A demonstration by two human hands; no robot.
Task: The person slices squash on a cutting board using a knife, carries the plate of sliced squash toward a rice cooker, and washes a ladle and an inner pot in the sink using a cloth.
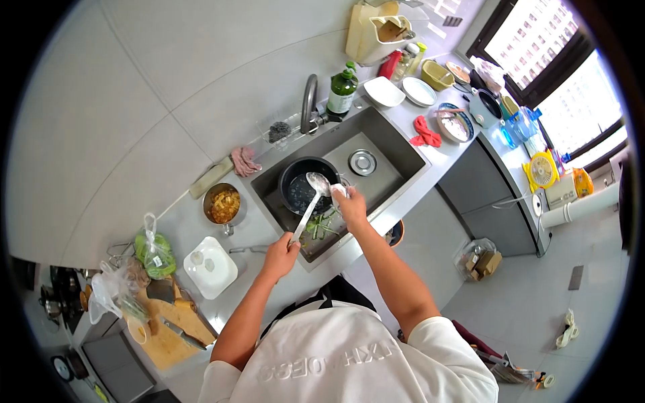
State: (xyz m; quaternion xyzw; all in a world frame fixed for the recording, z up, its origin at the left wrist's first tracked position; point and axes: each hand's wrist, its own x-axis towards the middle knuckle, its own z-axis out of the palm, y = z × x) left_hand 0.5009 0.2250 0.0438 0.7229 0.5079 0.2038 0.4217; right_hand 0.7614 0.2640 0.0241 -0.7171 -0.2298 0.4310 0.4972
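My left hand (281,258) is closed round the handle end of a long pale serving spoon (307,213). The spoon's bowl end is over a dark pot (291,176) in the grey sink (388,138). Water with foam or bubbles shows inside the pot. At the pot's right rim, my right hand (351,207) has its fingers closed on a small white scrubbing cloth (338,192), close beside the spoon's bowl. Whether cloth and spoon touch I cannot tell. Green vegetable scraps (321,227) lie in the sink below the pot.
Behind the sink stand a faucet (310,101) and a green soap bottle (342,89). A pot of food (224,204) and a white dish (210,267) sit to the left. Farther left, a knife (181,332) rests on a cutting board (161,349). Red gloves (425,131) lie right.
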